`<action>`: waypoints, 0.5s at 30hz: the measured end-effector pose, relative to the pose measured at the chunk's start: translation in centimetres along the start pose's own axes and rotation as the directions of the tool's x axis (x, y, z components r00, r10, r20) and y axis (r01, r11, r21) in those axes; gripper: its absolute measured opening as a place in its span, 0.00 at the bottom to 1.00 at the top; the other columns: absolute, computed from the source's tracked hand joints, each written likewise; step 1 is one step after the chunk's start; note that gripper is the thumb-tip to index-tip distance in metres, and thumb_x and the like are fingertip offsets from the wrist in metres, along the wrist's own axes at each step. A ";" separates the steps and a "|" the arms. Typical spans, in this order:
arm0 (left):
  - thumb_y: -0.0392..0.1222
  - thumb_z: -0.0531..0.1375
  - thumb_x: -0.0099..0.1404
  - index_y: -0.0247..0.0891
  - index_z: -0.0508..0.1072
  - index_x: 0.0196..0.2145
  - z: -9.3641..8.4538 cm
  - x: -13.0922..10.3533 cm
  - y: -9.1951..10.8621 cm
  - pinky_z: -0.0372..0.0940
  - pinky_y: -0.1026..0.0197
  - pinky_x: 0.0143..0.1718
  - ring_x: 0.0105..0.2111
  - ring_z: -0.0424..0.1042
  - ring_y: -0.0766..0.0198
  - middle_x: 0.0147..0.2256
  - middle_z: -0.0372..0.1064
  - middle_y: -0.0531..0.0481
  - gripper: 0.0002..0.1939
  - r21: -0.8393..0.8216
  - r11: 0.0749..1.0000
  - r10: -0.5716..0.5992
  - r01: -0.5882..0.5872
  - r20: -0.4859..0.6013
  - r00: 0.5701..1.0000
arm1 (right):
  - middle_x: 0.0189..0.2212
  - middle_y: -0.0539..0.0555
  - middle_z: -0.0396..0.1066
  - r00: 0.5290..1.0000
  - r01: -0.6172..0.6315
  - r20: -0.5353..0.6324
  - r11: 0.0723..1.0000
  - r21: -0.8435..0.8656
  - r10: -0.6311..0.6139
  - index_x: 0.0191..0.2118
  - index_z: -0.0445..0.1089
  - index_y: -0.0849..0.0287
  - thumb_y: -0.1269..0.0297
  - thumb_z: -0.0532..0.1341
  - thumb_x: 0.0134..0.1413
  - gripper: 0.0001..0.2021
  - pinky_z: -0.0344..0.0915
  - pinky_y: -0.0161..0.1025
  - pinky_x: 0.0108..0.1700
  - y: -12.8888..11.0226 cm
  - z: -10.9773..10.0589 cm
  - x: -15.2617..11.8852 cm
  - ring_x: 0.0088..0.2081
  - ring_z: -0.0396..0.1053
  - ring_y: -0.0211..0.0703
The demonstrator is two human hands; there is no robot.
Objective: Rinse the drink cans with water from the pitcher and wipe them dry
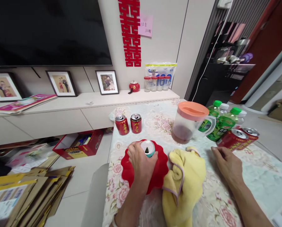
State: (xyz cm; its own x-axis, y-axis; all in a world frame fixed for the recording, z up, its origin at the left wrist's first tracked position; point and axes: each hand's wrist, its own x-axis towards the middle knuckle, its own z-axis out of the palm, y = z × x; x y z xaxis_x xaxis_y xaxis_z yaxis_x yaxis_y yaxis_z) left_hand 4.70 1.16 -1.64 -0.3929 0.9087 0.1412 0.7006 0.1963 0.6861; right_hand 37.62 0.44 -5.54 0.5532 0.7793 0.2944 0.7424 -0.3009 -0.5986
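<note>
My left hand (142, 162) is wrapped around a teal drink can (147, 147), which stands above a red scalloped plate (163, 168). The can's silver top faces up, its mouth dark; most of its side is hidden by my fingers. My right hand (229, 165) rests on the tablecloth, loosely bent, with its thumb apart from the fingers and nothing seen in it. Just beyond it lie two red cans (235, 138). Between my hands, a crumpled yellow towel (185, 179) touches the plate's right edge.
Two red cans (129, 124) stand at the table's far left. A plastic pitcher (184, 124) with an orange lid holds dark liquid. Green-capped bottles (222, 123) are behind my right hand. Beyond the table, a low cabinet (95, 102) carries framed photos and jars.
</note>
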 end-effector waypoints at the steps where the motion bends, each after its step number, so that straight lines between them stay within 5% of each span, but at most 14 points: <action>1: 0.38 0.73 0.55 0.38 0.64 0.51 0.1 0.0 -0.2 0.66 0.45 0.59 0.61 0.65 0.43 0.55 0.64 0.39 0.30 -0.040 0.999 0.031 -0.031 -0.013 0.999 | 0.32 0.60 0.78 1.000 0.008 -0.023 0.998 0.058 -0.007 0.32 0.74 0.55 0.38 0.55 0.49 0.24 0.65 0.49 0.40 -0.3 0.1 -0.2 0.35 0.73 0.56; 7: 0.36 0.70 0.60 0.35 0.59 0.59 -0.3 0.2 -0.3 0.66 0.45 0.60 0.61 0.68 0.44 0.57 0.67 0.36 0.34 -0.191 0.981 0.022 -0.006 0.084 0.996 | 0.36 0.56 0.78 0.981 0.169 0.021 0.906 0.389 -0.193 0.36 0.75 0.56 0.43 0.62 0.57 0.19 0.70 0.45 0.45 -3.3 -0.1 -3.1 0.39 0.75 0.51; 11: 0.37 0.71 0.60 0.34 0.54 0.64 -0.8 0.1 0.1 0.64 0.39 0.62 0.66 0.63 0.40 0.61 0.65 0.32 0.42 -0.174 0.985 0.008 0.016 0.136 0.991 | 0.56 0.60 0.75 0.781 0.351 0.359 0.835 0.424 -0.511 0.55 0.76 0.53 0.47 0.67 0.57 0.24 0.68 0.53 0.60 -6.4 -0.5 -5.2 0.58 0.71 0.59; 15: 0.33 0.69 0.59 0.37 0.52 0.65 -0.9 -0.2 0.1 0.63 0.36 0.61 0.66 0.63 0.38 0.60 0.65 0.34 0.43 -0.141 0.990 0.008 0.013 0.142 0.990 | 0.52 0.61 0.77 0.584 0.427 0.570 0.815 0.391 -0.579 0.54 0.78 0.53 0.52 0.66 0.59 0.20 0.71 0.54 0.57 -8.2 -1.3 -6.1 0.55 0.74 0.58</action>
State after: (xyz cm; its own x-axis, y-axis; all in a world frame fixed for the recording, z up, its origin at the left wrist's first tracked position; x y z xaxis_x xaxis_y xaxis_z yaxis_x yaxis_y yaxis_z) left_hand 4.31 0.68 -0.98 -0.2989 0.9533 0.0436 0.6048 0.1539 0.7814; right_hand 28.64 -2.54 -1.44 -0.3221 0.9420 0.0940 0.6935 0.3023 -0.6540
